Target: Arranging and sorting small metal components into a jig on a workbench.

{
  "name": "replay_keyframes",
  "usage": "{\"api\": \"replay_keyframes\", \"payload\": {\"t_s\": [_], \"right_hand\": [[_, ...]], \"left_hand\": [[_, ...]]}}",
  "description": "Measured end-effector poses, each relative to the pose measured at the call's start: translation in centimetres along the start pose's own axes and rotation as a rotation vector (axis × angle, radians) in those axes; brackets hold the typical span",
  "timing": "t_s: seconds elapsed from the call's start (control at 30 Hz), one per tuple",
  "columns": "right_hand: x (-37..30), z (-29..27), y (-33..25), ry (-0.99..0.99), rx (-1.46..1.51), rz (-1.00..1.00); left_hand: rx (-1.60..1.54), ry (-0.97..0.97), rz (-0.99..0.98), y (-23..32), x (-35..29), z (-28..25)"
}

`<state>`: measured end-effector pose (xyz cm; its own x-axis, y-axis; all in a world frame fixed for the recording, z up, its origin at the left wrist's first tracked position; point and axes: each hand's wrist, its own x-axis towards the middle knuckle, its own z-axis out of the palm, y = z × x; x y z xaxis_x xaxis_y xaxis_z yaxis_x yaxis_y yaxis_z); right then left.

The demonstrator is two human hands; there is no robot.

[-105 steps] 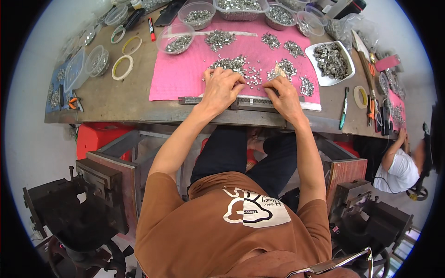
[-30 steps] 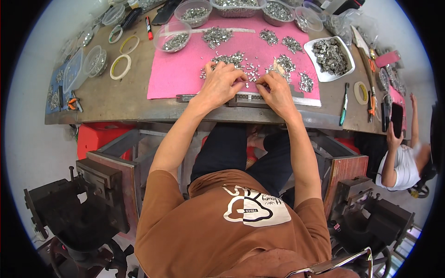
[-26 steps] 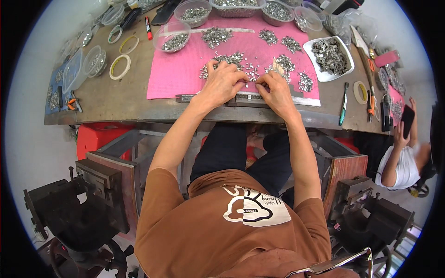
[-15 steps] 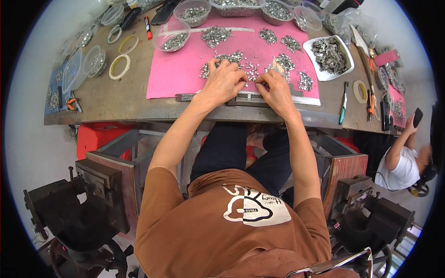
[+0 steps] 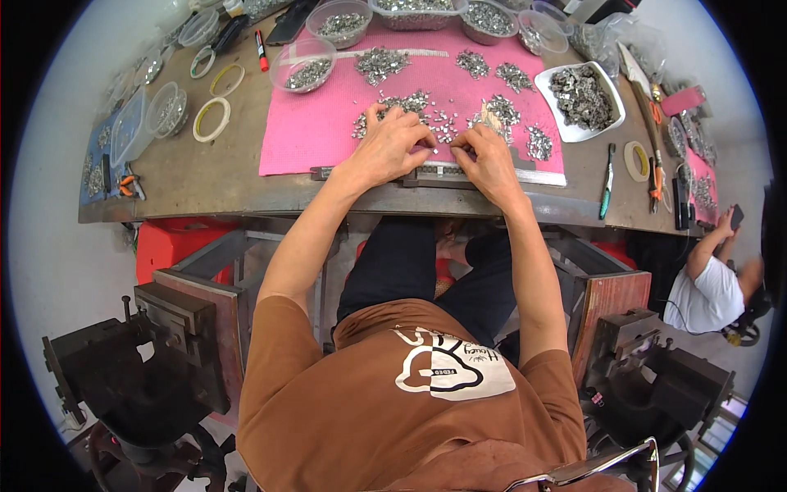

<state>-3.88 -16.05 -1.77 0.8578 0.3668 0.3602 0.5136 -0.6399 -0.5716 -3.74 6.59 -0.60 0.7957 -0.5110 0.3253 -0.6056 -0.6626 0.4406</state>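
A dark slotted metal bar [image 5: 440, 171] lies along the table's near edge, with a row of small pieces set in it. Just above its left part, my left hand [image 5: 390, 148] is closed, thumb and fingertips pinched together. My right hand [image 5: 485, 161] is closed in a pinch too, a short gap to the right. Whatever is between the fingertips of either hand is too small to make out. Loose silvery metal pieces [image 5: 445, 127] are scattered on the pink mat [image 5: 307, 135] just beyond my fingers. A larger heap [image 5: 410, 102] of them lies partly behind my left hand.
A white dish [image 5: 544, 80] of dark metal bits stands at the right, near a toothbrush [image 5: 607, 182] and a tape roll [image 5: 636, 161]. Clear tubs [image 5: 303, 66] of pieces line the back. More tape rolls [image 5: 211, 119] lie left. Another person [image 5: 707, 291] sits far right.
My hands stay almost in place over the bar, with only slight finger shifts. At the far right, the other person's raised hand and the dark object in it have moved slightly.
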Motion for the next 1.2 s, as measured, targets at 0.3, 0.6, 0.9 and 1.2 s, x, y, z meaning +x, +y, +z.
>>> {"api": "replay_keyframes", "payload": {"t_s": [0.3, 0.6, 0.9, 1.2], "right_hand": [[0.0, 0.0, 0.1, -0.009, 0.011, 0.003], [-1.3, -1.7, -1.5, 0.028, 0.034, -0.023], [-3.7, -0.9, -2.1, 0.114, 0.014, -0.12], [-3.9, -0.7, -2.4, 0.155, -0.057, -0.177]], "left_hand": [[0.044, 0.019, 0.03, 0.1, 0.3, 0.6], [0.04, 0.162, 0.093, 1.7, -0.4, 1.3], [-0.027, 0.307, 0.058, 4.0, -2.3, 3.4], [-0.1, 0.32, 0.053, 3.9, -2.5, 3.5]]}}
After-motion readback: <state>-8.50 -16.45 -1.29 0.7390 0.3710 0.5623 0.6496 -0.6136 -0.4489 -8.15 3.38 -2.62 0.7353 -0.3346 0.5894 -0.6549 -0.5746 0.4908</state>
